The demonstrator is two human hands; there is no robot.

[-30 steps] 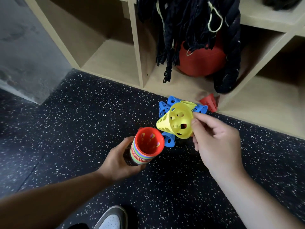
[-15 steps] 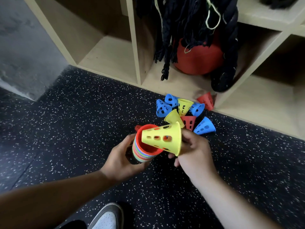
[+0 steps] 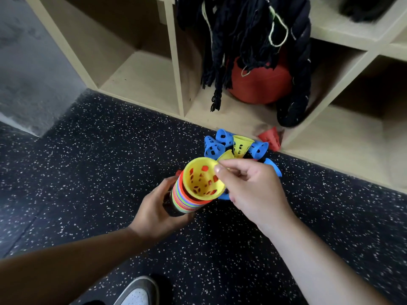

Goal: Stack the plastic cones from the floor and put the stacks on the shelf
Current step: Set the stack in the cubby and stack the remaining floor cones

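Observation:
My left hand (image 3: 157,211) grips a multicoloured stack of nested cones (image 3: 187,200) held on its side above the floor. A yellow perforated cone (image 3: 201,179) now sits in the stack's open end, and my right hand (image 3: 251,190) pinches its rim with thumb and fingers. Behind my hands, a heap of loose cones (image 3: 239,146) in blue and yellow lies on the floor at the foot of the wooden shelf (image 3: 141,82). One red cone (image 3: 271,137) lies on the shelf's bottom board.
A red ball (image 3: 259,84) and dark ropes (image 3: 242,29) fill the middle cubby. The left cubby and the right cubby (image 3: 343,139) hold nothing visible. A grey wall (image 3: 26,67) stands at left. My shoe (image 3: 136,291) is on the speckled floor below.
My right hand turned the yellow cone and brought it left from the pile, pushing it into the open end of the stack. My left hand kept the stack roughly in place.

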